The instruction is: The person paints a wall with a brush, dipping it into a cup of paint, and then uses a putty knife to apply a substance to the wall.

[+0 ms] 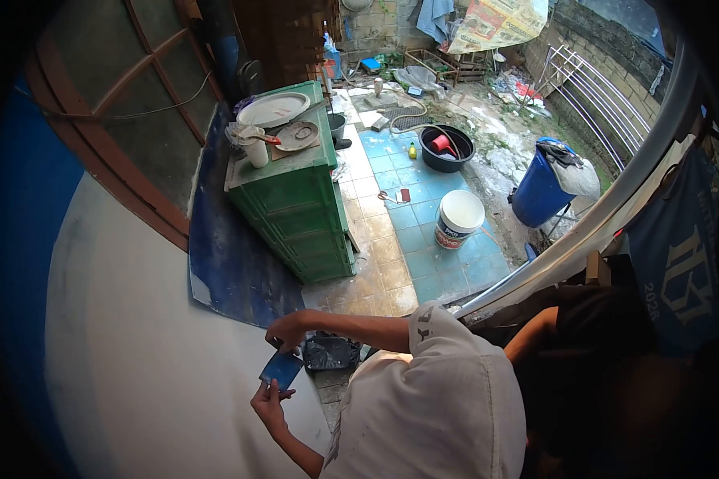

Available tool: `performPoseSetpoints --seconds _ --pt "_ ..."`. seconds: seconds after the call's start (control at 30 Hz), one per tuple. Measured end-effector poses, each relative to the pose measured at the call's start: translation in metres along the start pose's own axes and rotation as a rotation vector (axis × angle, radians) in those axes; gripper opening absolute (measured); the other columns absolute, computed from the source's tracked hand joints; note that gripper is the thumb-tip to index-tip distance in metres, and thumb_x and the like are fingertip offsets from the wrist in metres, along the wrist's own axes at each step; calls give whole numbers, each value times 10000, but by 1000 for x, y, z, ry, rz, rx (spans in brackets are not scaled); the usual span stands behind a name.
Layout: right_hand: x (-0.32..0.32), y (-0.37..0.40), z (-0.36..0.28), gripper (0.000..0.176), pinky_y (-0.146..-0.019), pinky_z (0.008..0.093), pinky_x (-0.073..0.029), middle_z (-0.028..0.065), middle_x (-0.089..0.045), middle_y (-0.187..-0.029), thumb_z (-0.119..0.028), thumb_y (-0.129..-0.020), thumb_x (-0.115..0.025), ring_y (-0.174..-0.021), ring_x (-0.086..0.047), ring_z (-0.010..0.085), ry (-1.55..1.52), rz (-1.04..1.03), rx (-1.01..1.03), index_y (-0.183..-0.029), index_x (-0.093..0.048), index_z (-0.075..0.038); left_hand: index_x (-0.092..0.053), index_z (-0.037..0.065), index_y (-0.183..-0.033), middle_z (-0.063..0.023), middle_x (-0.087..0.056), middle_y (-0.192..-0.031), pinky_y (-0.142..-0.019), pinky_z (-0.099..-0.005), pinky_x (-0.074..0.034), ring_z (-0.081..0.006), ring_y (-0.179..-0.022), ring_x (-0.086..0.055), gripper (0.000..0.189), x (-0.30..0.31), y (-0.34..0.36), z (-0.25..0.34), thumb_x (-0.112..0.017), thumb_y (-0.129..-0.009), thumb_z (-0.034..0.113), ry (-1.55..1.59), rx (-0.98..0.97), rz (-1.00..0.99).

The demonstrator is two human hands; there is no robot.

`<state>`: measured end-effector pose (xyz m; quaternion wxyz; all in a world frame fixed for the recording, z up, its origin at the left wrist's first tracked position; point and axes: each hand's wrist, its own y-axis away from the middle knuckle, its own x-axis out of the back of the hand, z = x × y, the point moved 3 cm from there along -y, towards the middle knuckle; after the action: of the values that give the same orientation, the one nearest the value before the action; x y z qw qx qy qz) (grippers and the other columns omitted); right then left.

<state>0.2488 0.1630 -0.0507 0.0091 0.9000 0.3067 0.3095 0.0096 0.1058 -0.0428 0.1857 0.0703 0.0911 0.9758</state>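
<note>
A flat blue piece (281, 369) is between my two hands, in front of the pale wall at the lower left. My right hand (289, 330), the upper one, is closed at its top end, where something dark shows by the fingers. Below it, my left hand (271, 404) pinches the lower edge with thumb and fingers. Just right of the hands, a black plastic bag or tray (330, 352) lies on the floor.
A green cabinet (291, 215) bears plates and a white cup. Beyond it are a white bucket (460, 211), a black basin (447, 164) with a red dipper, and a blue bin (539, 190). Another person's arm (532, 334) and dark clothing show at right.
</note>
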Motion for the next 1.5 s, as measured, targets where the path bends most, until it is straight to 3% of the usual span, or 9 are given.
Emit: performPoseSetpoints --seconds 0.13,0.23,0.53,0.6,0.83,0.9,1.33,1.43,1.5 --pt "4 2 -4 169 -644 372 -635 198 -753 -894 -99 -914 -634 -792 -773 285 -17 -42 -38 -990 -625 52 -561 -159 -1343 -172 -743 -851 -582 -307 -586 -242 -607 -736 488 0 1 1 -684 -1000 166 -8 -4 -5" --pt "-3 -5 5 196 -727 432 -544 148 -735 -883 -168 -884 -701 -837 -711 294 -20 -48 -83 -961 -657 8 -563 -160 -1340 -168 -740 -828 -584 -309 -585 -246 -606 -737 488 0 1 1 -686 -999 166 0 3 -10" --pt "-8 -1 -5 180 -725 433 -547 150 -738 -883 -146 -867 -688 -816 -725 284 -17 -123 -105 -958 -657 6 -561 -144 -1351 -150 -719 -793 -571 -314 -599 -241 -603 -734 481 1 11 -4 -689 -994 152 2 29 2" --pt "-9 -2 -6 207 -663 377 -644 211 -755 -908 -92 -887 -615 -829 -778 293 32 -144 -41 -1014 -617 72 -561 -144 -1352 -144 -715 -778 -574 -315 -600 -240 -601 -733 484 0 13 -5 -690 -993 154 13 30 3" --pt "-5 8 -12 210 -645 377 -639 208 -757 -908 -102 -882 -641 -806 -777 291 -15 -153 -80 -1007 -626 67 -552 -150 -1355 -115 -683 -711 -577 -320 -604 -240 -593 -729 508 0 13 -9 -705 -983 161 19 31 -3" --pt "-6 10 -10 193 -660 398 -565 155 -750 -837 -138 -899 -664 -767 -753 254 -5 -150 -89 -986 -622 29 -550 -151 -1357 -111 -678 -704 -576 -321 -604 -239 -593 -729 513 -1 13 -8 -708 -982 162 18 31 -7" --pt "-8 13 -8 178 -639 374 -642 212 -741 -907 -46 -877 -629 -822 -778 303 -52 -137 -74 -1005 -618 77 -544 -165 -1353 -90 -649 -678 -581 -333 -600 -236 -576 -718 529 -2 10 -2 -719 -972 157 11 39 -23" --pt "-10 12 -3 186 -671 409 -552 143 -738 -841 -146 -872 -685 -777 -743 266 -47 -100 -96 -960 -643 13 -584 -160 -1306 -87 -648 -678 -584 -331 -599 -232 -579 -718 478 -2 10 -3 -715 -976 159 7 37 -26" --pt "-10 12 -5 144 -635 366 -636 187 -736 -876 -66 -893 -647 -782 -772 282 -23 -53 -17 -968 -610 53 -613 -159 -1269 -88 -649 -681 -584 -329 -598 -230 -581 -718 441 0 10 -4 -712 -980 159 6 32 -27"
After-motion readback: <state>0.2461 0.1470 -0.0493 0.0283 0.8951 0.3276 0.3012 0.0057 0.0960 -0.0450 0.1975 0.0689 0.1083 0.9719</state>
